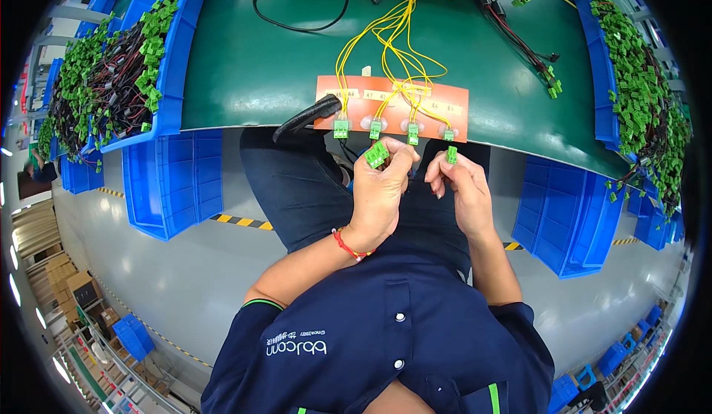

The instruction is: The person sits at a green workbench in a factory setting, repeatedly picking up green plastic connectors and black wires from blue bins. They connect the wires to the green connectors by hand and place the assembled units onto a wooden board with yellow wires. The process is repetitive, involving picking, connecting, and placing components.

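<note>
My left hand, with a red cord bracelet at its wrist, pinches a green terminal block connector between thumb and fingers. In my right hand a smaller green connector is held between thumb and forefinger. Both hands are just below the front edge of an orange board. Along that edge sit several green sockets, among them a wide one at the left and a small one at the right. Yellow wires run to them from the far side. Any leads behind the held connectors are mostly hidden.
The board lies on a green tabletop, beside a thick black cable end. Blue bins heaped with green connectors and dark wires stand left and right. A wired harness lies at the back right. Blue crates are below.
</note>
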A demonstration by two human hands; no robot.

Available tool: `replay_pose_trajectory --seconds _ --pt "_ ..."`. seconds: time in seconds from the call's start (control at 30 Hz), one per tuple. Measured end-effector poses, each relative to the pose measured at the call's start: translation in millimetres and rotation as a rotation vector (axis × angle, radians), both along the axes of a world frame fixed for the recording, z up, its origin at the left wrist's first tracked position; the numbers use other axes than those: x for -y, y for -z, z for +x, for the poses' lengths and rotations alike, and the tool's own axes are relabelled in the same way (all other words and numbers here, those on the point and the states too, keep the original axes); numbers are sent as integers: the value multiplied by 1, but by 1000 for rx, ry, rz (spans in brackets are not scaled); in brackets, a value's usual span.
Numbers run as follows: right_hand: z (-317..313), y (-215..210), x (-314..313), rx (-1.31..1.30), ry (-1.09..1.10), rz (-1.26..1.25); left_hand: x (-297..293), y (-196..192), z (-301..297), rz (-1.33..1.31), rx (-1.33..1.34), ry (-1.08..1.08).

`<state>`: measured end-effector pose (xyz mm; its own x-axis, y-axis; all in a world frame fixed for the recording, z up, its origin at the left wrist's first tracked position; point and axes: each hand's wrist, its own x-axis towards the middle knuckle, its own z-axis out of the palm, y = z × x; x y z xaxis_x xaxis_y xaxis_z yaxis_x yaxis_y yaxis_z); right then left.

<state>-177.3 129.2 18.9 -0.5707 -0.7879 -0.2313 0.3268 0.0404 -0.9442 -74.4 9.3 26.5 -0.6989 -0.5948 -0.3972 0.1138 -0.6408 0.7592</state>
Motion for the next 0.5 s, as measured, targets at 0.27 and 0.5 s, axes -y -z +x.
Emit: replay_pose_trajectory --seconds 0.27,0.5 --pt "-4 -1 10 14 4 56 5 2 4 94 -19 103" --pt "-7 5 14 160 41 -39 26 -3 61 -152 59 206"
